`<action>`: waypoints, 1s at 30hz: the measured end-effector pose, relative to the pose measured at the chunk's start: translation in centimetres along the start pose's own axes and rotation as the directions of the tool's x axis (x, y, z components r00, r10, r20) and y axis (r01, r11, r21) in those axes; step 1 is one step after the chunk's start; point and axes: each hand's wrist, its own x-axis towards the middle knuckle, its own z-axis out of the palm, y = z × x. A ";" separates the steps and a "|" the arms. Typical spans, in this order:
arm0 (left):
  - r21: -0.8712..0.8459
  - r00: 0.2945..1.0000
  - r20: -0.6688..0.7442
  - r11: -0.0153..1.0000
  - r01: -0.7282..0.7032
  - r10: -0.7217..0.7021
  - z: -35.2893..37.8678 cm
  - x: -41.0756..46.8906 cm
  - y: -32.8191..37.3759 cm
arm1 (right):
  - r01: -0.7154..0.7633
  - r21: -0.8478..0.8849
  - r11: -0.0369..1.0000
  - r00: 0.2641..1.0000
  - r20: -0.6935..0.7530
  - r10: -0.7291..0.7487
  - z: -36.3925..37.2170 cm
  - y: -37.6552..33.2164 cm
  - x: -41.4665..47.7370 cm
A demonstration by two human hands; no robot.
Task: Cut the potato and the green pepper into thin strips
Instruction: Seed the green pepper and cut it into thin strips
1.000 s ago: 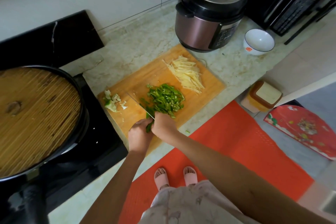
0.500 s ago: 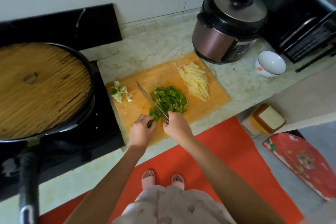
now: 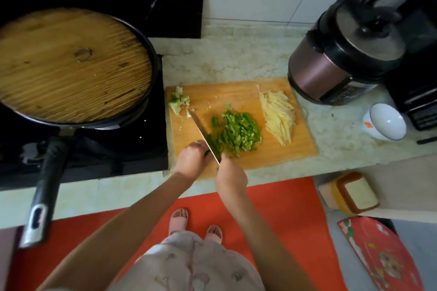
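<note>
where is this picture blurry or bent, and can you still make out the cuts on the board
Head view: the middle is sharp, so the pepper strips and potato strips on the board read clearly; the corners smear, most at the cooker; the wide lens bows the counter edge; the light is soft, with no hard shadows.

- Knife [image 3: 203, 132]: handle buried in the right hand [image 3: 230, 177]; only the blade shows.
- Pepper piece [image 3: 207, 153]: mostly under the curled fingers [image 3: 197, 145] of the left hand [image 3: 191, 160]; just a dark sliver shows beside the blade.
- Pan [image 3: 153, 82]: contents hidden beneath the wooden lid [image 3: 71, 64]; its left side is cut off by the view's edge.
- Cooker [image 3: 331, 71]: blurred, front panel unreadable.
- Oven [image 3: 418, 101]: largely cut off at the right edge.
- Bowl [image 3: 387, 123]: red mark too small to read.
- Red tray [image 3: 378, 255]: pattern blurred, lower part cut off at the bottom edge.
</note>
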 end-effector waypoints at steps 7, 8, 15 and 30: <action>-0.076 0.995 -0.086 0.996 -0.048 0.041 0.8 0.0 -0.8 | -0.100 0.114 0.988 0.991 0.099 0.089 -0.2 -1.0 1.0; -0.087 0.995 -0.092 0.995 -0.042 0.034 0.9 0.0 -1.0 | -0.100 0.134 0.986 0.991 0.101 0.087 -0.5 -1.1 1.4; 0.039 0.999 0.025 0.999 0.028 -0.029 1.3 -0.2 -1.7 | -0.036 0.171 0.985 0.997 0.079 0.022 -2.2 -4.0 4.8; -0.123 0.964 -0.158 0.973 0.195 -0.213 2.3 -1.2 -0.5 | 0.027 0.207 0.978 0.998 0.047 -0.038 -1.4 1.6 -1.3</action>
